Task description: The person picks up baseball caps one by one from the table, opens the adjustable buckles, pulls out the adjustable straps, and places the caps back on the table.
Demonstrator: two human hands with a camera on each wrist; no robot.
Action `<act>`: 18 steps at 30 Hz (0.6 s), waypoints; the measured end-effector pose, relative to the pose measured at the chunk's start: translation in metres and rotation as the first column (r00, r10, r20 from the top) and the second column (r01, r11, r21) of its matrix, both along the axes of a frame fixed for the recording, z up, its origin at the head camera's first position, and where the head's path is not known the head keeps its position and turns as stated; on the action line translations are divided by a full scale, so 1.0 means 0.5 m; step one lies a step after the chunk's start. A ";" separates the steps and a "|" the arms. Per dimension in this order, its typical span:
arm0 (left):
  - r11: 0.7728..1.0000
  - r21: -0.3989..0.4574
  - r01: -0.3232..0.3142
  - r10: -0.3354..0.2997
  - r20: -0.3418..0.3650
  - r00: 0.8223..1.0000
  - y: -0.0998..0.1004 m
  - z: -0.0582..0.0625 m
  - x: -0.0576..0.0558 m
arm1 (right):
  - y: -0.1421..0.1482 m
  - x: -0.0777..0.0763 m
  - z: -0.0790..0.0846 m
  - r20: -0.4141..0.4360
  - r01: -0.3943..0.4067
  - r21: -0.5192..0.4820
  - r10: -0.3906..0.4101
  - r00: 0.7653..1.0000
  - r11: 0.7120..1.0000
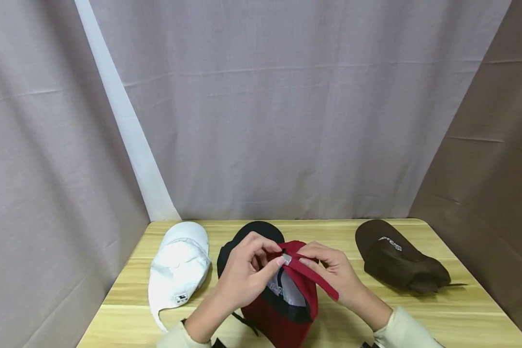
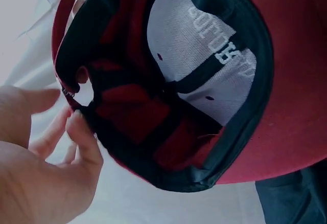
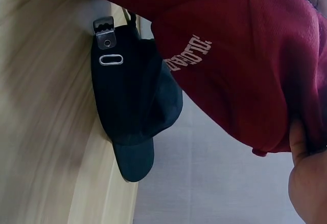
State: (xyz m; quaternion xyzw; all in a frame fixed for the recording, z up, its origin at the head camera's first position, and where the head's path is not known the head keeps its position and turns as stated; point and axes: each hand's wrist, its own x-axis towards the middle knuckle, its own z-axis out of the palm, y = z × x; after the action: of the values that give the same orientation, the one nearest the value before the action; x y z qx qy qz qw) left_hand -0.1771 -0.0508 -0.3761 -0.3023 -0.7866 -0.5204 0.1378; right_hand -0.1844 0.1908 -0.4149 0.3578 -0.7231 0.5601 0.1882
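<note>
A red cap (image 1: pixel 269 321) is held up over the table, its open inside facing me and its brim pointing down. With thumb and fingers, my left hand (image 1: pixel 245 273) pinches the cap's back strap beside a small metal buckle (image 1: pixel 286 258). My right hand (image 1: pixel 337 275) grips the same band just right of the buckle, and a loose strap end (image 1: pixel 324 284) slants down past its fingers. In the left wrist view, the cap's dark sweatband and pale front lining (image 2: pixel 189 35) show. Pale lettering (image 3: pixel 189 55) marks the crown in the right wrist view.
Behind the red cap lies a black cap (image 1: pixel 261 231); its metal clasp (image 3: pixel 106 34) shows in the right wrist view. A white cap (image 1: pixel 178 270) lies left and a dark brown cap (image 1: pixel 400 256) right on the wooden table (image 1: pixel 474 314). Grey curtains (image 1: pixel 287 121) hang behind.
</note>
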 end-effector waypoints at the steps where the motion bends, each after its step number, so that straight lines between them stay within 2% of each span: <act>1: 1.000 -0.005 0.020 -0.020 0.017 1.000 0.000 0.002 0.000 | -0.001 0.000 0.001 -0.010 0.000 0.004 0.000 1.000 1.000; 5: 0.996 -0.021 0.084 -0.081 0.109 0.991 0.001 0.004 0.000 | -0.006 0.002 0.002 -0.033 -0.014 0.010 0.014 0.999 1.000; 10: 0.995 -0.047 0.083 -0.075 0.164 0.984 0.007 0.002 0.003 | -0.007 0.005 -0.006 -0.011 -0.009 0.019 0.009 1.000 1.000; 13: 0.996 -0.068 0.063 -0.051 0.159 0.986 0.010 0.000 0.004 | -0.007 0.006 -0.010 0.013 0.018 0.045 -0.019 1.000 0.999; 18: 0.991 -0.128 0.048 -0.035 0.098 0.995 0.015 -0.003 0.001 | -0.009 0.007 -0.013 0.034 0.040 0.087 -0.043 0.998 0.995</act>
State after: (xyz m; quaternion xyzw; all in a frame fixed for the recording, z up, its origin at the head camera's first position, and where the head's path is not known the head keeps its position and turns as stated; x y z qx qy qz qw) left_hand -0.1766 -0.0432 -0.3779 -0.3017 -0.8181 -0.4847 0.0689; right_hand -0.1810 0.1865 -0.4214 0.3403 -0.7571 0.5307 0.1715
